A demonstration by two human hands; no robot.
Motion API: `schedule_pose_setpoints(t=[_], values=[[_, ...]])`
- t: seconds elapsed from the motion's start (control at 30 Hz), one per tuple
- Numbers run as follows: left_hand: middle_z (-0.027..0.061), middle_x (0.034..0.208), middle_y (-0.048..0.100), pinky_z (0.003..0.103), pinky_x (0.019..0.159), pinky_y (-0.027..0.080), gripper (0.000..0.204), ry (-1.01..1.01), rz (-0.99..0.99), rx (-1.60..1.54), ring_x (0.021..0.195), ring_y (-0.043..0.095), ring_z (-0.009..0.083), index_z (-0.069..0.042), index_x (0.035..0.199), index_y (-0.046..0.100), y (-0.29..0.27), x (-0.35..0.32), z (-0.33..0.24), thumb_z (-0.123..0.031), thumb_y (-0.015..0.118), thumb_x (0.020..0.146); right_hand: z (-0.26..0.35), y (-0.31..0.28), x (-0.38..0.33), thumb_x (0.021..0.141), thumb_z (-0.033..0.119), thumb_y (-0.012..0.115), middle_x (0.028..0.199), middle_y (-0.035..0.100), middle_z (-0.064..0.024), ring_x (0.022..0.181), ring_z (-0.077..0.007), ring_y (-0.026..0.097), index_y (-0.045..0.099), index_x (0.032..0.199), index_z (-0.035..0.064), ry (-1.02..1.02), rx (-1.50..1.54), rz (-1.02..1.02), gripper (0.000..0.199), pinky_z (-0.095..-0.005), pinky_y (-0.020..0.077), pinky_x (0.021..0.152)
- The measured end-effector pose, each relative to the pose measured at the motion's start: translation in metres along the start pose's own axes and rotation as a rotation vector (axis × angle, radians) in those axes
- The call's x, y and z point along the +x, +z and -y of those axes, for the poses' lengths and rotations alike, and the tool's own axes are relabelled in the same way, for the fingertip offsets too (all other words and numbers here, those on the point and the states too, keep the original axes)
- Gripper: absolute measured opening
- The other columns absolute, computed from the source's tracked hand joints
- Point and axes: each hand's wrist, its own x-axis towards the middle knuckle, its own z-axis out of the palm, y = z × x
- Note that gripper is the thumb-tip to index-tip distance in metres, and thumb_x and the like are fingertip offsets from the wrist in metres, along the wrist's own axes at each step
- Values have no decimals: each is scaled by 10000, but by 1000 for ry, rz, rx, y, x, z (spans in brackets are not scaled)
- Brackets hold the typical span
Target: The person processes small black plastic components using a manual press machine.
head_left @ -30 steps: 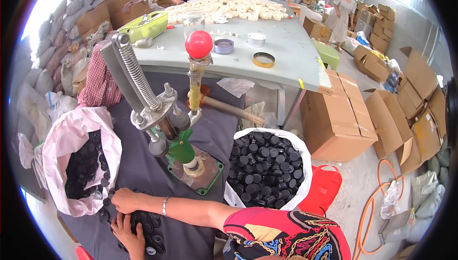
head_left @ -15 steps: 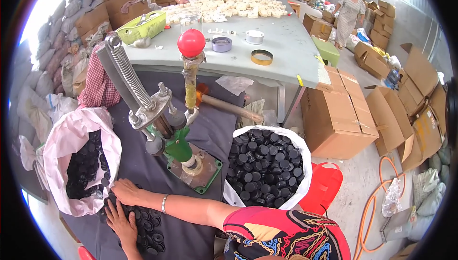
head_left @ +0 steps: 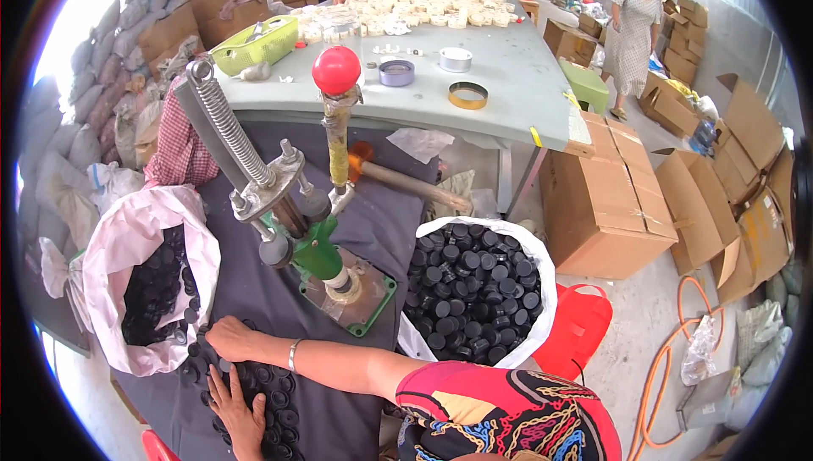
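Black caps (head_left: 254, 393) under both spread hands (head_left: 237, 410), green press (head_left: 326, 258) and sacks (head_left: 144, 283) beside.

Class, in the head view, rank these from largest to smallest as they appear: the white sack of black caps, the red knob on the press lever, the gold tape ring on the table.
1. White sack of black caps
2. Red knob
3. Gold tape ring, though it lies farther from the camera.
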Motion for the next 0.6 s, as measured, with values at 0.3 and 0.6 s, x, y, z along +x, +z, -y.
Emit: schedule_pose_setpoints(t=[0.3, 0.6], values=[[242, 1287, 526, 475, 958, 410, 467, 27, -545, 23, 1158, 511, 426, -15, 1296, 523, -27, -74, 0, -268, 576, 907, -6, -18, -13, 745, 175, 609, 749, 654, -194, 756, -387, 646, 650, 783, 19, -13, 2, 39, 166, -491, 498, 681], [211, 1246, 578, 457, 1024, 367, 429, -721, -747, -217, 1189, 515, 375, 18, 1214, 576, 11, -197, 48, -114, 629, 808, 27, -6, 9, 849, 225, 518, 811, 675, -177, 773, -369, 660, 661, 836, 68, -60, -190, 167, 213, -501, 509, 670]])
